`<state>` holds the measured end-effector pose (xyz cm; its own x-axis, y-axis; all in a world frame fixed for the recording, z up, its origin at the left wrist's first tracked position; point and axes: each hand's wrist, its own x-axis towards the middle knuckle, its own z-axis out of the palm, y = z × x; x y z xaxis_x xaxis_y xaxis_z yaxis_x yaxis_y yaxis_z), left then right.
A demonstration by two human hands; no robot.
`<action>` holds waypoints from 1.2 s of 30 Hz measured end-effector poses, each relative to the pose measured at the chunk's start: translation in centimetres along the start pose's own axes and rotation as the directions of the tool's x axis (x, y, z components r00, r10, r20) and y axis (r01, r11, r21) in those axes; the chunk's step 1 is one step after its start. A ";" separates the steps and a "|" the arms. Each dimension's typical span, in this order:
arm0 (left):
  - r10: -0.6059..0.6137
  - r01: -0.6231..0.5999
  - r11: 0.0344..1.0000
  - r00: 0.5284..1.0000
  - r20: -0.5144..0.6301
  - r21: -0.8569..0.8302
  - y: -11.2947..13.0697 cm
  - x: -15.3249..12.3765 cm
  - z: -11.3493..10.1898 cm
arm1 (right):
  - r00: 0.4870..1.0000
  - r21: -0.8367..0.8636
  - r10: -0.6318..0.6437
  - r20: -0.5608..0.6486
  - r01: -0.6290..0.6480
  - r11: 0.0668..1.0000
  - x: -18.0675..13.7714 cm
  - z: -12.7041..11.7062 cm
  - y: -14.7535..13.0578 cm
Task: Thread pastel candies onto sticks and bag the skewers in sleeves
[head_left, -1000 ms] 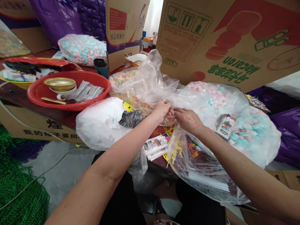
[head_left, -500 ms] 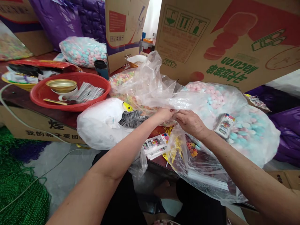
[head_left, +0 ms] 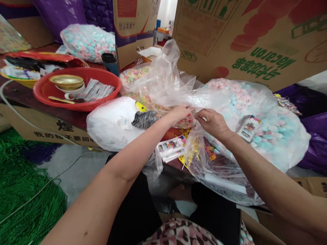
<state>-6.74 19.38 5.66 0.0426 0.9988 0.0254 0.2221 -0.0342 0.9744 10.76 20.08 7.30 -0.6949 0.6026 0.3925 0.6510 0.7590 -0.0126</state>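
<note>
My left hand (head_left: pixel 182 111) reaches over the front of a clear bag of colourful sweets (head_left: pixel 187 121). Its fingers are bent together, and whatever they hold is too small or hidden to make out. Just to the right, my right hand (head_left: pixel 212 123) has thumb and fingers pinched at the edge of crumpled clear plastic; what lies between them is unclear. A narrow gap separates the two hands. Below them are yellow twist ties (head_left: pixel 192 149), printed cards (head_left: pixel 170 147) and a clear bag of white sticks (head_left: pixel 224 183).
A red basin (head_left: pixel 102 105) with a bowl, a cup and printed packets stands at left. A white plastic bag (head_left: pixel 109 129) lies before it, beside a grey striped cloth (head_left: pixel 144 119). Pink and blue sweets fill a bag (head_left: pixel 278 136) at right, below a large carton (head_left: pixel 204 44).
My hands have drawn slightly apart; they were touching or nearly so. The view has tipped downward, so the table's things appear higher.
</note>
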 end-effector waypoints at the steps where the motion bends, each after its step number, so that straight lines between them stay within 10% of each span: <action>1: -0.019 0.020 0.995 1.000 0.016 -0.099 -0.2 -0.1 0.4 | 1.000 0.002 0.016 0.000 -0.016 1.000 0.0 0.1 -0.1; 15: 0.090 -0.070 0.898 0.996 0.025 -0.435 -0.4 0.2 -0.6 | 0.995 0.163 0.023 -0.092 -0.008 0.987 -1.1 0.5 -0.3; 20: 0.154 -0.153 0.988 0.982 0.113 -0.019 0.0 -0.5 -2.8 | 0.988 0.226 0.100 -0.120 -0.071 0.972 -1.1 1.0 0.1; 26: 0.219 -0.287 0.836 0.956 0.194 0.468 -0.5 -1.9 -3.1 | 0.906 0.335 0.401 -0.134 -0.339 0.879 -0.8 2.3 1.1; 31: 0.238 -0.173 0.778 0.971 -0.028 0.604 -1.4 -1.4 -1.7 | 0.865 0.395 0.484 -0.133 -0.402 0.826 -0.5 2.6 1.4; 36: 0.259 -0.197 0.753 0.966 -0.009 0.628 -0.3 -2.1 -0.4 | 0.842 0.426 0.524 -0.129 -0.430 0.796 -0.2 3.2 1.7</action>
<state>-7.33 17.35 5.39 0.0903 0.9559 0.2793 0.7708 -0.2447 0.5883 11.04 21.98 4.26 -0.2045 0.8732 0.4423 0.6869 0.4499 -0.5707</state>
